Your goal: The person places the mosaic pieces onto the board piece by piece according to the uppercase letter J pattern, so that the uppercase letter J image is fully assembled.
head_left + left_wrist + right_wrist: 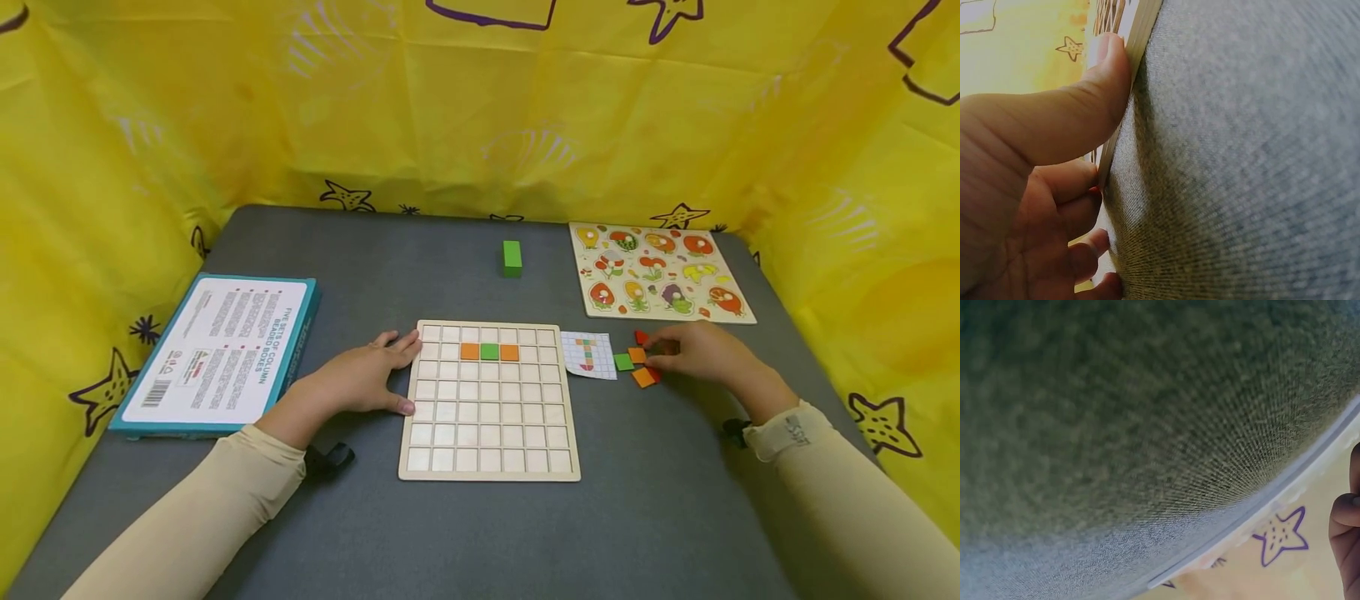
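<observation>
A wooden grid board [490,482] lies on the table, with two orange tiles and a green tile [489,352] side by side in an upper row. My left hand [365,372] rests at the board's left edge, thumb spread from the fingers. In the left wrist view the thumb [1079,109] touches the board's rim. Right of the board, my right hand [701,354] is over a small group of loose tiles: a green tile [624,362], an orange tile [643,377] and red pieces [641,337]. Its fingertips touch or nearly touch these; whether they pinch one is unclear.
A paper pattern card [600,346] lies against the board's right side. Behind it is a fruit puzzle board [667,271]. A green block [512,259] stands farther back. On the left lies a blue-edged box [217,354]. Yellow curtains [480,108] surround the table.
</observation>
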`<state>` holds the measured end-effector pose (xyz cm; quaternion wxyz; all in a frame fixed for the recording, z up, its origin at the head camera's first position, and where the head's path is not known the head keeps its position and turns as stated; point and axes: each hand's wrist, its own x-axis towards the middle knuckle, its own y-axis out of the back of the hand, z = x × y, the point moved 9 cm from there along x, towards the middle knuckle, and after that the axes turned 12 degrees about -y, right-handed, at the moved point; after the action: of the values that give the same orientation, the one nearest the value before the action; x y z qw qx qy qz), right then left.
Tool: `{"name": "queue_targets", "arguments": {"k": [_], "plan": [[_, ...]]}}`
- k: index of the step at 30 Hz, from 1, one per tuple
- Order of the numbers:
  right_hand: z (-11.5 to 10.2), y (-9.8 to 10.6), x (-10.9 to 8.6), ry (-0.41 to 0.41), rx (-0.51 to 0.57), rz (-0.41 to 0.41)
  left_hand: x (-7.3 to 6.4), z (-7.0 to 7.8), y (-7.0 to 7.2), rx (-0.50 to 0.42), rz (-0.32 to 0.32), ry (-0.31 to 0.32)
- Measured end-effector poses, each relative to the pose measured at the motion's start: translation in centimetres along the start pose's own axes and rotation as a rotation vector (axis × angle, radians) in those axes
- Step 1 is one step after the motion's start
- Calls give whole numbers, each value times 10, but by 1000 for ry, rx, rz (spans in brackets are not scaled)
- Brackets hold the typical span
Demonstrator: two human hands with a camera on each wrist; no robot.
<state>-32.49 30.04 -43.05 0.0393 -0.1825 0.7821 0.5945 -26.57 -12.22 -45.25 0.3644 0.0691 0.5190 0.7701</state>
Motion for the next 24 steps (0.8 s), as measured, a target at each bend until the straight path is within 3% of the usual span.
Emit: {"name": "queue_targets", "arguments": {"k": [12,15,19,24], "plan": [[1,5,-1,-13,-17,24,-1,0,0,0,0,-2],[-8,9,-2,10,-21,41,-1,1,0,4,1,-9],[-37,6,-1,80,-27,60,-2,1,-1,5,-4,-14],[-101,-3,5,246,-128,138,0,0,0,4,-4,-9]]}}
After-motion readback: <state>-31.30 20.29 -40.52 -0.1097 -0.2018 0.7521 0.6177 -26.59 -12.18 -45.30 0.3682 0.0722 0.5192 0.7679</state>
